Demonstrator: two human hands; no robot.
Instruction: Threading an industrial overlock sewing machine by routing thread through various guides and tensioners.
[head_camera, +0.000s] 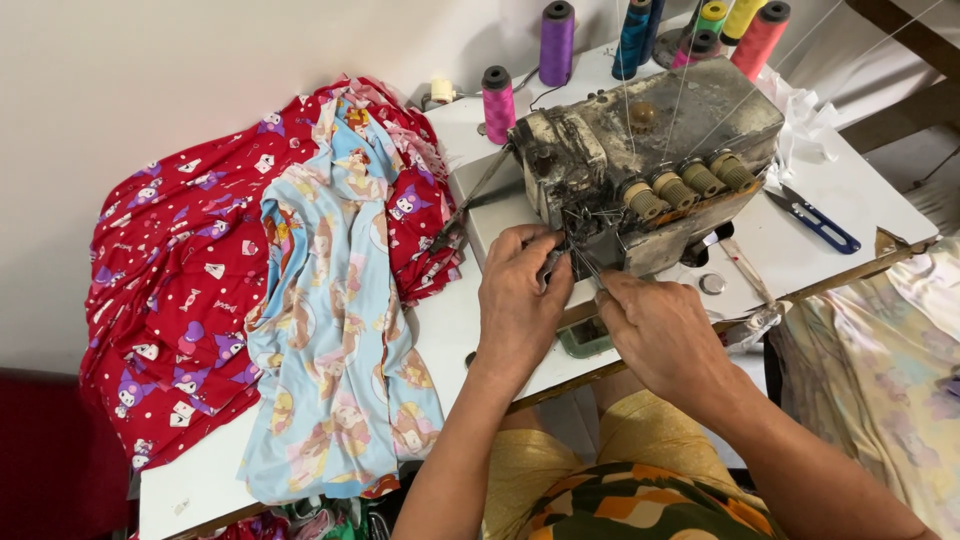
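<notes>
Overlock sewing machine (650, 160), grimy grey, centre of white table (860, 200). Left hand (520, 295) and right hand (655, 330) both pinch fine threads at its near front. Thread cones (556, 42) far; light blue printed fabric (335, 330) and red printed fabric (180, 290) left; blue snips (815, 222) right.

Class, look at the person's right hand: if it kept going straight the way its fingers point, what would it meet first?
Most likely the front of the worn sewing machine, which the right hand nearly touches; depth is unclear.

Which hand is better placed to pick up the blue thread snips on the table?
Probably the right hand: the blue thread snips lie on its side of the sewing machine. The left hand would have to cross over the right hand.
</notes>
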